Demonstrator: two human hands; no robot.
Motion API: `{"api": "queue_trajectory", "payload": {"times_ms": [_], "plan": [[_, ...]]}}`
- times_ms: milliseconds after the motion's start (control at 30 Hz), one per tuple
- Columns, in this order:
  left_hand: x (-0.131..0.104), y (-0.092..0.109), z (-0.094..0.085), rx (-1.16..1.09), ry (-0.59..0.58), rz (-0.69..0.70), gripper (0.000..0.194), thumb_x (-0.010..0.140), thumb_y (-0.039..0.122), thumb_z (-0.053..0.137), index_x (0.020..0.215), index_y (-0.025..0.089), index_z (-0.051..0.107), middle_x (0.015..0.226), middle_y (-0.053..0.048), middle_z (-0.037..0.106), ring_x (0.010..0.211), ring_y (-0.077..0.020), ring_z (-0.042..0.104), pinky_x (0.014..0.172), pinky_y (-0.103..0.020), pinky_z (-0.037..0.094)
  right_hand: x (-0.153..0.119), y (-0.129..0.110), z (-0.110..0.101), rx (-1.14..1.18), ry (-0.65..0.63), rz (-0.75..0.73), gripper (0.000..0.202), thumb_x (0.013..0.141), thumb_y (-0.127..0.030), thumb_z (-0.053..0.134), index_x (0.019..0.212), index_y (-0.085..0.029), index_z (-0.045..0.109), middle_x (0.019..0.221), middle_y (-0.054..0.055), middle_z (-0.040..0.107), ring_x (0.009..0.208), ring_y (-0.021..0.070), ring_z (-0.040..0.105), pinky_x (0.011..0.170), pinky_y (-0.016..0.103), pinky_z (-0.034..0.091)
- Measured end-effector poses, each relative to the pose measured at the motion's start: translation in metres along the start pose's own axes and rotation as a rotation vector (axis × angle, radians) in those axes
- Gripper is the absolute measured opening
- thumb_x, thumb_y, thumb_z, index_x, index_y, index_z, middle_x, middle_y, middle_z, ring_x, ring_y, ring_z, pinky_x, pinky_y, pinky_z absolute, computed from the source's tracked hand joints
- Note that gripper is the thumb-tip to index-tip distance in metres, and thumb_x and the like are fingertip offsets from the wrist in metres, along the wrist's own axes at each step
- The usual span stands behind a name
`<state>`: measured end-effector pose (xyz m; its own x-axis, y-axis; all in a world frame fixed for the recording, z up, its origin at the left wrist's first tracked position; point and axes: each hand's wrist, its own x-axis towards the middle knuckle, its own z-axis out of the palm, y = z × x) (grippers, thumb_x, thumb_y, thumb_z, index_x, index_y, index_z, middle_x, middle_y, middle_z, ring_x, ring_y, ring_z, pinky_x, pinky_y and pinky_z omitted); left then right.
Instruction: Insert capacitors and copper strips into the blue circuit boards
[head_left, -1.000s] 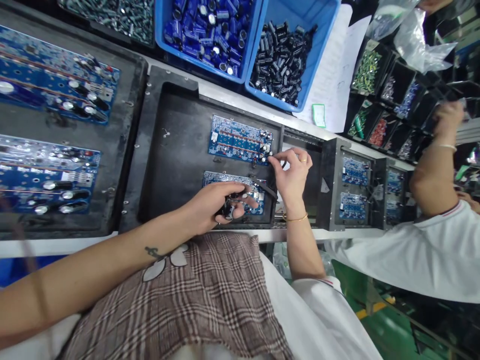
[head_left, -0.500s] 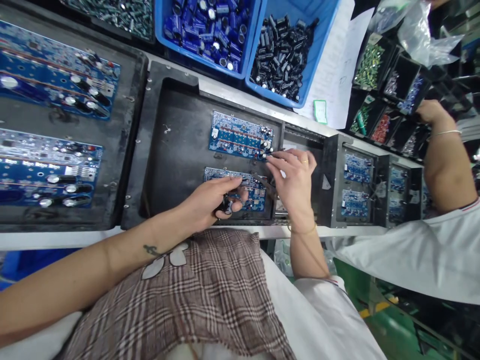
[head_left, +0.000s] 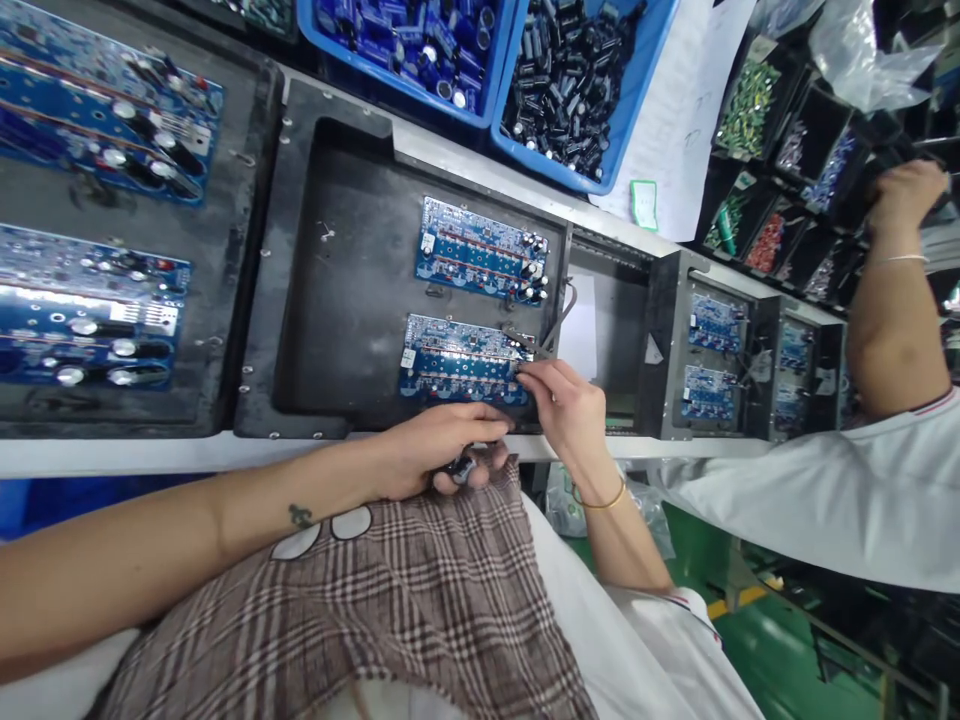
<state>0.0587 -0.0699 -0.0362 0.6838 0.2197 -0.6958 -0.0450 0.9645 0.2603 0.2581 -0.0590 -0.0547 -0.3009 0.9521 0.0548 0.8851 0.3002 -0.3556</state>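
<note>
Left grip (head_left: 439, 452): we hold dark parts (head_left: 463, 467). Right grip (head_left: 568, 405): narrow, catch unclear, at lower board (head_left: 465, 362) in tray (head_left: 345, 250). Bins (head_left: 405, 92): blue capacitors (head_left: 409, 45), black capacitors (head_left: 570, 95).

Your tray (head_left: 345, 310), black and set on the counter (head_left: 112, 457), carries a far circuit board (head_left: 480, 250) and a near circuit board (head_left: 457, 375). Inside the tray's right side, your right hand (head_left: 570, 405) has its fingers at the near circuit board; whether they hold a part is too small to tell. By the tray's near edge, your left hand (head_left: 450, 455) curls around dark parts (head_left: 462, 468). Beyond the tray stand a bin (head_left: 496, 70) of blue capacitors and another (head_left: 637, 80) of black ones. Left of the tray lies a second tray (head_left: 232, 240) with more boards (head_left: 94, 110).
</note>
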Motion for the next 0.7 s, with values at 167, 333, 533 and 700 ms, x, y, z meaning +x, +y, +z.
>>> {"api": "queue_trajectory", "payload": {"times_ms": [167,333,533,700], "plan": [[-0.003,0.0,-0.002,-0.084,0.018,0.051,0.014,0.091,0.031,0.061,0.09,0.017,0.057,0.068,0.003,0.049,0.043,-0.0047,0.046,0.029,-0.01,0.017,0.0,-0.006,0.001,-0.046,0.022,-0.029,0.019,0.098,-0.028,0.053,0.101,-0.021,0.071,0.097,0.002,0.075,0.087,0.0131,0.071,0.074,0.022,0.052],[0.001,0.001,-0.006,-0.182,0.045,0.096,0.013,0.094,0.021,0.053,0.099,0.013,0.062,0.078,-0.001,0.056,0.049,-0.0053,0.051,0.03,-0.01,0.024,-0.002,-0.006,0.0,-0.086,0.003,-0.045,0.02,0.099,-0.027,0.052,0.099,-0.019,0.071,0.095,0.003,0.075,0.083,0.0136,0.071,0.069,0.022,0.051],[0.004,0.004,-0.005,-0.196,0.105,0.019,0.026,0.098,0.034,0.05,0.088,0.012,0.058,0.071,-0.006,0.062,0.045,-0.0054,0.047,0.03,-0.01,0.022,-0.001,0.002,0.002,-0.117,-0.082,-0.207,0.025,0.099,-0.02,0.048,0.112,-0.02,0.069,0.111,0.006,0.074,0.096,0.0183,0.069,0.082,0.028,0.054],[0.006,0.003,-0.002,-0.114,0.131,0.014,0.039,0.097,0.045,0.051,0.079,0.012,0.061,0.064,-0.006,0.063,0.045,-0.0066,0.047,0.031,-0.011,0.02,-0.009,-0.017,-0.017,0.196,-0.054,-0.077,0.028,0.095,-0.03,0.06,0.122,-0.024,0.065,0.112,0.004,0.072,0.099,0.0166,0.068,0.088,0.03,0.056]]}}
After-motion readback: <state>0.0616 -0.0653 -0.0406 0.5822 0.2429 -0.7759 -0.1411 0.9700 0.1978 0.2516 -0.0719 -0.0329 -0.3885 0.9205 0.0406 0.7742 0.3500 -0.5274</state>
